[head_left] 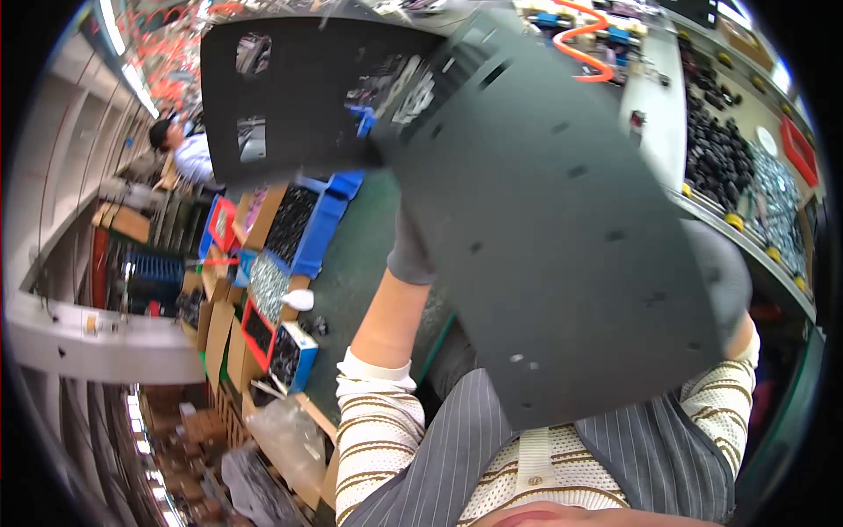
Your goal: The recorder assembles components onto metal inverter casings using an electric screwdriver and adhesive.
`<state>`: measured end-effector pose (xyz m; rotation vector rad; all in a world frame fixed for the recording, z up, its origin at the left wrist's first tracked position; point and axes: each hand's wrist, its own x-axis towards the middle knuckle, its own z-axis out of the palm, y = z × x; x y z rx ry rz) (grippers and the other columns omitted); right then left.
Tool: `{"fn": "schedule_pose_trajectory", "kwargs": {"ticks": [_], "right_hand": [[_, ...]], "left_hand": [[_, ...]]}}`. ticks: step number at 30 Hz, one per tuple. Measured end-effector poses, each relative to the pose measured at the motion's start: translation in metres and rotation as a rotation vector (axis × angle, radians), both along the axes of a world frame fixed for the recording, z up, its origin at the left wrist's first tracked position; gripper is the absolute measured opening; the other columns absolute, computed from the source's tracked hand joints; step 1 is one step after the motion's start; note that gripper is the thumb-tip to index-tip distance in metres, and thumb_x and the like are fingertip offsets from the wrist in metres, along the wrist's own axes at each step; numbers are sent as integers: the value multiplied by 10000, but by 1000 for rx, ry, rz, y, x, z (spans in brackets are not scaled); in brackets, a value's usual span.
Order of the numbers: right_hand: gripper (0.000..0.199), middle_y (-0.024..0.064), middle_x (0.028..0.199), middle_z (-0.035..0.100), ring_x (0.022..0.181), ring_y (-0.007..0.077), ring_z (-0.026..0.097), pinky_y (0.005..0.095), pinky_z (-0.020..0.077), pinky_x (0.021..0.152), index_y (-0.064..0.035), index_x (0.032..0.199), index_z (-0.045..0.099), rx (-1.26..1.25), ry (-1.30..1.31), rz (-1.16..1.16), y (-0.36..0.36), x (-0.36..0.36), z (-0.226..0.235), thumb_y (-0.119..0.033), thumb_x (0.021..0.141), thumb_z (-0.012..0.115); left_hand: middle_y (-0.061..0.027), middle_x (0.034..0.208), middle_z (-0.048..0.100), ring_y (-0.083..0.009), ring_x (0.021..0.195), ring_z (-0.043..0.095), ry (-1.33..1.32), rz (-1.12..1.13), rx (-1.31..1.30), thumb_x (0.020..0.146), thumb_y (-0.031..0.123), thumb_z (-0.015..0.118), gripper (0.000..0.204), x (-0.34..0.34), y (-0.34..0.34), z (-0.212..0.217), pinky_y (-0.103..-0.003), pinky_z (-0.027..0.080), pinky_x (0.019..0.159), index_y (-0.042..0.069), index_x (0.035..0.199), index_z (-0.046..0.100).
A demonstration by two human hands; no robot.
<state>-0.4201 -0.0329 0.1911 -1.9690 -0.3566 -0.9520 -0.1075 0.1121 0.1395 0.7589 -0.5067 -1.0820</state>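
A large dark panel (pixel 562 228) with small slots is raised and tilted in front of my body, blurred by motion. Joining it at the upper left is a black section (pixel 303 105) with rectangular cutouts; whether both form one piece I cannot tell. My left hand (pixel 409 250), in a grey glove, is closed on the panel from behind, its fingers hidden. At the panel's right edge, my grey-gloved right hand (pixel 725 272) grips it, with the fingers mostly out of sight behind it.
Blue bins (pixel 320 224) and a blue-white box (pixel 294 356) of small parts stand on the green bench (pixel 364 233) at left. A tray of black parts (pixel 716 145) and clear bagged pieces (pixel 777 206) lie right. An orange coiled hose (pixel 584 44) hangs at the top. Another person (pixel 189 154) is far left.
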Motion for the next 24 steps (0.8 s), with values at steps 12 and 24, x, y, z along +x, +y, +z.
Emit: {"fn": "schedule_pose_trajectory", "kwargs": {"ticks": [12,24], "right_hand": [[645,34,801,629,695,160,546,306,423,628,-52,680,660,428,127,314,-11,103,-62,-626,527,909],[513,-13,808,595,788,109,519,294,449,765,55,926,673,652,365,-155,-56,226,-201,-444,1006,585]], "left_hand": [[-149,1427,574,-280,1258,578,-171,798,-117,1037,314,536,491,75,189,31,-404,445,1092,19,1429,518],[-189,1205,689,-296,1124,663,-612,919,-10,920,93,669,335,8,176,11,-422,527,991,13,1245,651]]}}
